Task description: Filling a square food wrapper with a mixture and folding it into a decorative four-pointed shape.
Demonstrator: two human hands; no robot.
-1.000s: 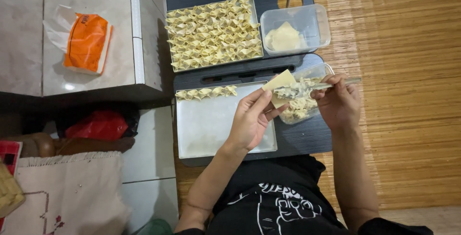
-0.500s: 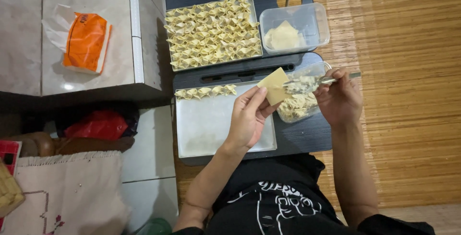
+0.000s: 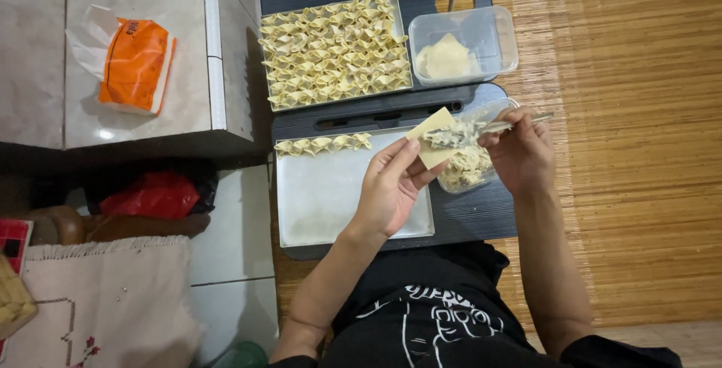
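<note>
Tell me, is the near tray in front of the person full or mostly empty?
Mostly empty. The near tray holds only one short row of folded dumplings along its far edge; the rest of its surface is bare.

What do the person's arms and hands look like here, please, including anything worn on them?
Both arms are bare from what shows of the upper arm down. The left hand and right hand wear no gloves, and no rings, watch or bracelets are visible. A dark top with a white line print covers the torso.
</note>
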